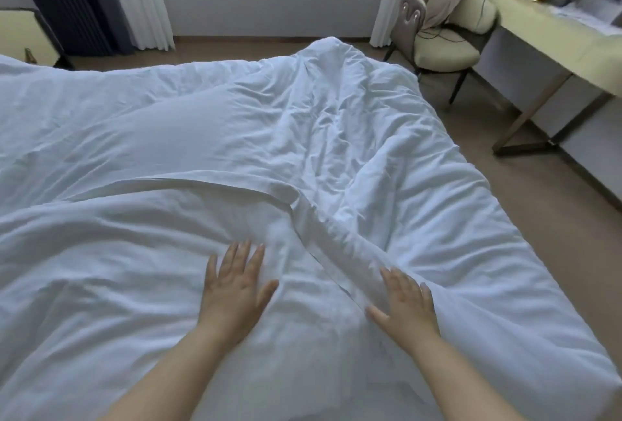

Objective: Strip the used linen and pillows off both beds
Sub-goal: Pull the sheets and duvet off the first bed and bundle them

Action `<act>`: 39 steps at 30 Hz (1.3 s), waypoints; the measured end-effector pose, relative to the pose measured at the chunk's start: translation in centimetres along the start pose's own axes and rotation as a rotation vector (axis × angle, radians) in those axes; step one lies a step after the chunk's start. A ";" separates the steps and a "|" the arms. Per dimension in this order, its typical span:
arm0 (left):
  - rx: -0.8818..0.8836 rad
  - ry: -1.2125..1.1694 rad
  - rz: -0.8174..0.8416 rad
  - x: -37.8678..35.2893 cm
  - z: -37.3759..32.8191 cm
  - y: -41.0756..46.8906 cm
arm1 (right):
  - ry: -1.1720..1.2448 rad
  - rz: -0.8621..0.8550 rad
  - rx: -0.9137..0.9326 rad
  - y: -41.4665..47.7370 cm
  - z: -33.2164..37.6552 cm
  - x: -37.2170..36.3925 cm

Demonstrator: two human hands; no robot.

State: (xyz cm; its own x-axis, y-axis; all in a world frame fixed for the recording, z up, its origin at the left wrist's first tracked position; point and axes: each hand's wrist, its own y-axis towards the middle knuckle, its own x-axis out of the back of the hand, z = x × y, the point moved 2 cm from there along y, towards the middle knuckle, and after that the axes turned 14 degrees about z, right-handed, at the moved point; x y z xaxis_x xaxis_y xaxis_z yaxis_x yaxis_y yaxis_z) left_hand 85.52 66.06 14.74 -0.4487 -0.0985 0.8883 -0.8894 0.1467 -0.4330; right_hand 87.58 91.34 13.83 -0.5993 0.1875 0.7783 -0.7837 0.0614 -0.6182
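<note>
While the white duvet [161, 138] lay rumpled across the bed, its bunched ridge [324, 239] ran lengthwise from under the right hand [405, 311] away toward the far corner near the chair [447, 53]. The left hand [232, 297] rested palm down on the cloth, fingers [243, 254] straight and spread wide, gripping nothing. The right hand pressed the ridge's near end, fingers [394, 281] straight, slightly apart.

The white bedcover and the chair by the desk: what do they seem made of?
The bedcover looks like woven cloth, likely cotton, matte; it creases finely and puffs over a filling. The chair has smooth cream padding, perhaps faux leather, on thin dark legs, probably metal.
</note>
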 end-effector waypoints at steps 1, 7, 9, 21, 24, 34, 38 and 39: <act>-0.045 0.035 0.023 -0.7 -0.9 -0.1 | -0.010 0.011 -0.015 -0.5 -0.9 -0.4; -0.115 0.003 0.044 -3.3 -8.7 0.9 | -0.071 0.072 -0.068 -0.6 -9.2 -1.9; -0.058 -0.083 0.008 -4.1 -12.6 2.1 | -0.093 0.079 -0.065 0.2 -12.6 -2.6; 0.566 -1.414 -0.383 -12.6 -37.1 1.1 | -0.113 -0.093 0.557 4.3 -27.2 -3.6; 0.868 -1.709 -0.504 -13.2 -38.7 0.9 | -0.147 -0.016 0.637 4.3 -29.5 -4.2; 0.593 -1.899 -0.290 -7.0 -43.4 4.5 | 0.102 0.105 0.657 1.7 -34.6 -2.9; 0.542 -1.946 -0.310 -3.9 -45.8 8.8 | 0.694 0.016 0.521 2.7 -36.5 2.6; 0.533 -1.968 -0.326 -3.9 -46.1 9.7 | 0.683 0.002 0.541 2.9 -36.4 3.7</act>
State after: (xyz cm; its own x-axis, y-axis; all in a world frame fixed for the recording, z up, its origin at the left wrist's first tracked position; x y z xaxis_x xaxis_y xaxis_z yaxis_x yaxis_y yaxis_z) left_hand 82.70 113.24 14.12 0.5467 -0.8034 -0.2358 -0.7082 -0.2935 -0.6421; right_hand 89.07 127.90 10.90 -0.5071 0.7448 0.4338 -0.8569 -0.3813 -0.3469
